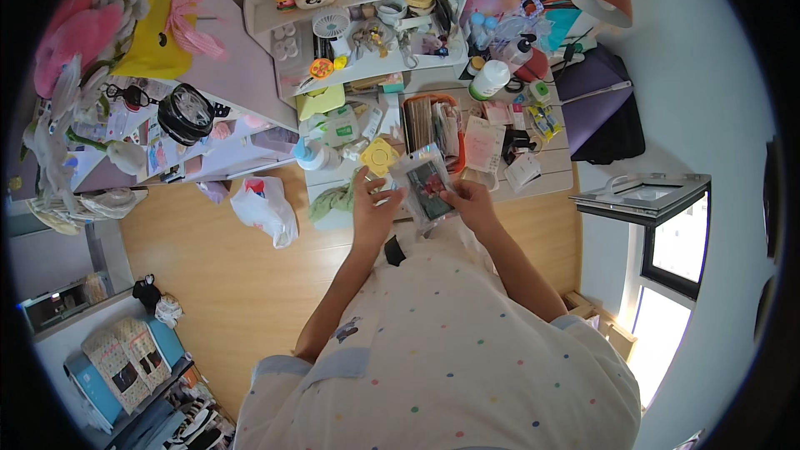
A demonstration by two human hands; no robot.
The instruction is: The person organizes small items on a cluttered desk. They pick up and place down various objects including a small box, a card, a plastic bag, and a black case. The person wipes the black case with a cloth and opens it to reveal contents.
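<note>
My right hand (474,205) pinches a clear plastic packet (414,190) by its right side, thumb on the front. A dark picture card (430,186) shows inside the packet. My left hand (376,206) is at the packet's left edge, fingers spread and curled, with nothing gripped between them; whether its thumb touches the plastic is hard to tell. Just beyond the packet stands an orange basket (461,137) filled with upright cards and sleeves (431,122). A yellow round-lobed object (379,157) lies on the desk past my left fingertips.
A green cloth (331,201) and a pump bottle (317,155) lie left on the desk (550,182). Papers (484,144) and a white bottle (490,80) occupy its right. Behind is a cluttered shelf (369,69). A plastic bag (265,209) rests on the floor.
</note>
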